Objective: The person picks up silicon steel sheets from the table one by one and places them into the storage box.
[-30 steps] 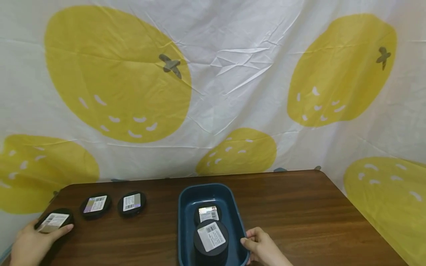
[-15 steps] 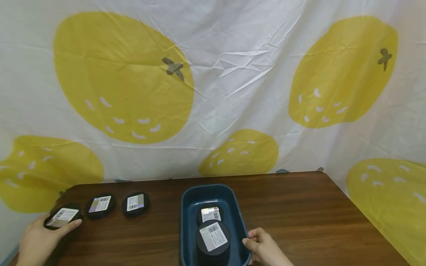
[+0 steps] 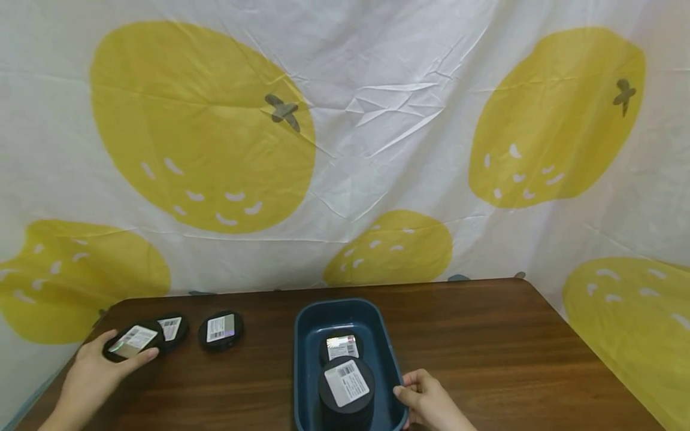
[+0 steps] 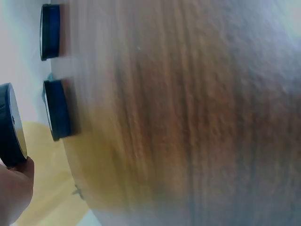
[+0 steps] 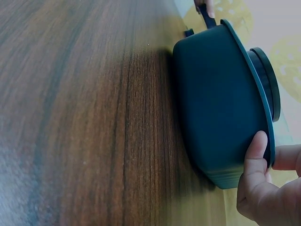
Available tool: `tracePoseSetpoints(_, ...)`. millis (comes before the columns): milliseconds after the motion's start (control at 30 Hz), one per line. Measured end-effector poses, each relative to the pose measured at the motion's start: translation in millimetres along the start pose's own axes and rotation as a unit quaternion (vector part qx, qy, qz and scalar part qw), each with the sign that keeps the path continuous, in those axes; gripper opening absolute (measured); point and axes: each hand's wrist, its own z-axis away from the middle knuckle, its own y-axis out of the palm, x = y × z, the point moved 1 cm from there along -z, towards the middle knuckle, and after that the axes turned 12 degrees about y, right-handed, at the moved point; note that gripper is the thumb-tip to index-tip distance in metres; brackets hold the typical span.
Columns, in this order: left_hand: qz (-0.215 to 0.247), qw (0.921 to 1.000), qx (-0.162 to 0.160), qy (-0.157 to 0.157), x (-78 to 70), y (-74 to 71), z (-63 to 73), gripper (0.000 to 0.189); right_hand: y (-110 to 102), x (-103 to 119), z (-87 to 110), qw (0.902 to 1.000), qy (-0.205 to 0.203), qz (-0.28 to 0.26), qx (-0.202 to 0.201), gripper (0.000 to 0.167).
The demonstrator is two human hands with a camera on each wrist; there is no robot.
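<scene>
My left hand (image 3: 97, 374) grips a flat, round black container (image 3: 133, 342) with a white barcode label on top. In the left wrist view this container (image 4: 8, 125) is raised off the table, with a fingertip at its lower edge. It partly covers a similar black container (image 3: 173, 329) behind it; another one (image 3: 220, 329) lies a little to the right. My right hand (image 3: 431, 400) pinches the right rim of a deep blue tray (image 3: 345, 310). Inside the tray are a labelled black container (image 3: 342, 345) and, nearer me, a taller black stack or container (image 3: 347, 383) that partly hides it.
Everything stands on a dark wooden table (image 3: 469, 335) with rounded far corners. A white cloth (image 3: 388, 149) printed with large yellow fruit hangs behind the table and along its sides.
My left hand has moved to the right and slightly away from me with the container, which now overlaps the one behind it. My right hand stays on the tray rim.
</scene>
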Motion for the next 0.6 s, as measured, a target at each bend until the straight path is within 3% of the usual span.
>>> tracePoseSetpoints(200,-0.010,0.9987,-0.018,0.046,-8.5,4.3,0.9,0.099,0,-1,-0.2,1.0000,0.003,-0.004,0.003,0.023)
tracePoseSetpoints(467,-0.003,0.9968,0.014,0.078,-26.6,6.4,0.0,0.099,1,0,-0.4,1.0000,0.005,0.002,-0.002,0.023)
tracePoseSetpoints(600,0.001,0.9949,0.009,0.101,-37.9,11.0,-0.9,0.097,0,0,-0.1,1.0000,0.005,0.001,0.000,0.023)
